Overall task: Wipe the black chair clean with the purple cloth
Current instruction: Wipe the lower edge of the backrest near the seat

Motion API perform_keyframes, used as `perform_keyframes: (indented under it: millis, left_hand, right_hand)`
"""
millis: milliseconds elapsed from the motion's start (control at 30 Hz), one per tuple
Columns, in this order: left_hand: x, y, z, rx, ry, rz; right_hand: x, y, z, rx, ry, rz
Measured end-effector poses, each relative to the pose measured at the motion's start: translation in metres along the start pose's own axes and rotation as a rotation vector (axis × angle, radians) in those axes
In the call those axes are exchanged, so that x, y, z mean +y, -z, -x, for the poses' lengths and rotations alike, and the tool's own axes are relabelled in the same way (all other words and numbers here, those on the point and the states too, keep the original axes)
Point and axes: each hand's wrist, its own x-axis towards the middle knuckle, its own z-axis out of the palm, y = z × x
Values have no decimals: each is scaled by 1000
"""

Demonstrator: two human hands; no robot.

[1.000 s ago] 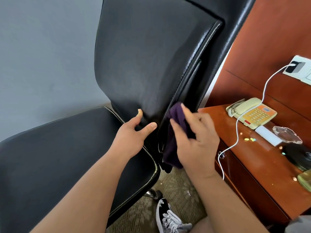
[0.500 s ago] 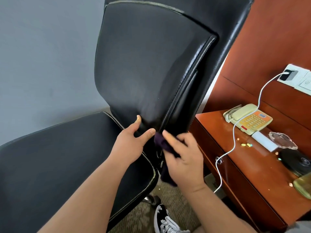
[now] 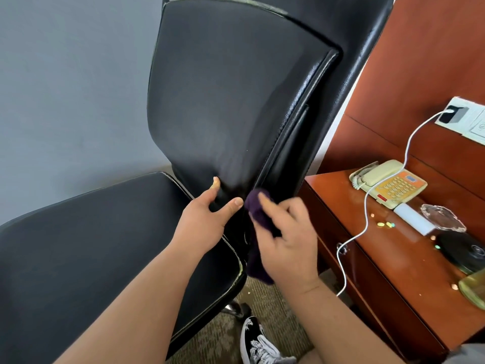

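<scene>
At the bottom edge a black-and-white shoe (image 3: 258, 342) is seen on the carpet (image 3: 286, 306), between the two bare forearms. The left hand (image 3: 207, 222) is set against the base of the chair (image 3: 223, 101) backrest, where it meets the seat; the lower corner of the padding is gripped between a spread thumb and a raised forefinger, while the other fingers are hidden behind it. Just to its right, the purple cloth (image 3: 258, 214) is held bunched in the right hand (image 3: 286, 248), whose fingers are curled round it and blurred. The cloth is pressed to the right side edge of the backrest, low down by the seat's rear corner, and its loose end is left hanging below the palm. The two hands are close together but are not seen touching. To the right of the chair a reddish wooden desk (image 3: 393, 271) is placed, with a few small pills (image 3: 385, 225) scattered on it. Further back on it a beige phone (image 3: 388, 183) with an orange keypad is laid. A white cable (image 3: 364, 214) is run across the desk and up to a wall socket (image 3: 456, 115). Behind the chair a grey wall (image 3: 73, 88) is seen.
</scene>
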Motion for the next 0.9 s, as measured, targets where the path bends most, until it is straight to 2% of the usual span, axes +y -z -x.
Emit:
perform_keyframes:
  millis: [67,133,200,333,433,700,800,900]
  left_hand:
    - [2,-1,1,13,-4,-20]
    - [2,-3,2,10,6,-17]
    - [2,-2,3,2,9,-6]
    - [-1,0,1,9,33,3]
    - [-1,-1,1,5,48,22]
    - [2,0,0,27,17,20]
    - [2,0,0,21,0,11]
    - [3,0,1,-2,-12,-9]
  right_hand:
    - [4,0,16,-90,4,102]
    - [5,5,19,-94,6,139]
    - [0,13,5,-30,11,78]
    - [-22,35,-49,211,63,-8]
    - [-38,48,-84,255,38,-2]
    - [-59,21,-83,-20,61,456]
    - [-53,15,-61,-105,102,484]
    - [-34,14,-33,-224,108,411]
